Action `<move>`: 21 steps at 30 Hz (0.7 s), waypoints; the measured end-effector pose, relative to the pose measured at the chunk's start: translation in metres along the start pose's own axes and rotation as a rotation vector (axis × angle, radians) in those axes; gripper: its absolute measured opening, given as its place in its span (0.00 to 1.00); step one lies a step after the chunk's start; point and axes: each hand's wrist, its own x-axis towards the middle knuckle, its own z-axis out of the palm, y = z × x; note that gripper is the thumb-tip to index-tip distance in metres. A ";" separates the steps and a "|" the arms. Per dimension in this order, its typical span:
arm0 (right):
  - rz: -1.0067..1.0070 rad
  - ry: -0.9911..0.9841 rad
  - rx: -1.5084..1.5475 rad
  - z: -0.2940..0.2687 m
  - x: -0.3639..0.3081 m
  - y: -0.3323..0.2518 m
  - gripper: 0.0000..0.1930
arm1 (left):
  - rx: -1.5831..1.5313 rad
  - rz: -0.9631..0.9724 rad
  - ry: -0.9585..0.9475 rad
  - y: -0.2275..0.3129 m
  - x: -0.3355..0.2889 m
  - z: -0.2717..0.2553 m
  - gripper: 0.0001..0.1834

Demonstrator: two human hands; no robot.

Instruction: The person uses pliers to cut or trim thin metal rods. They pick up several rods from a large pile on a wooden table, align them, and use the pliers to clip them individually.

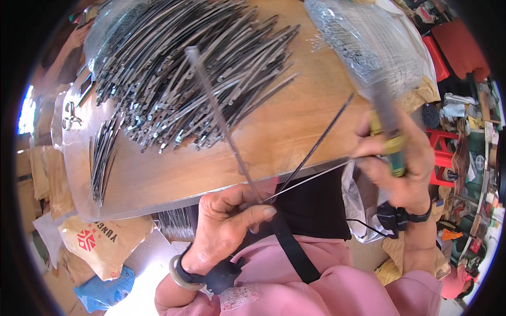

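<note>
Near the table's front edge, my left hand (232,216) is closed, thumb and forefinger pinching the lower ends of a long thin grey-brown strip (219,113) and a darker strip (321,134). A thin pale wire (311,179) runs from that pinch to the fingers of my right hand (403,158). My right hand is closed around a tool with a yellow and green handle (395,152). The tool's grey upper part is smeared by motion, so its kind is unclear. Behind both hands lies a large pile of dark thin strips (184,68) with shiny ends.
A small bundle of strips (103,160) lies at the table's left. Clear plastic with many thin metal pieces (369,47) lies at the back right. A brown paper sack (105,245) stands below left, red stools (443,158) at right. Another person's arm (74,42) shows far left.
</note>
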 end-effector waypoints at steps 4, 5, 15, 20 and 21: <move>-0.259 -0.177 -0.233 0.014 0.018 -0.001 0.12 | 0.050 -0.166 -0.046 0.003 0.004 0.002 0.02; -0.263 -0.194 -0.222 0.019 0.018 0.001 0.13 | 0.054 -0.178 -0.064 0.004 0.004 0.002 0.03; -0.211 -0.291 -0.149 0.037 0.005 0.022 0.15 | 0.143 -0.192 -0.069 0.000 0.006 0.005 0.03; -0.207 -0.236 -0.090 0.034 0.002 0.014 0.18 | -0.041 -0.147 -0.341 0.017 0.020 -0.023 0.16; -0.228 -0.213 -0.086 0.033 0.004 0.011 0.19 | -0.025 -0.124 -0.402 0.023 0.024 -0.032 0.17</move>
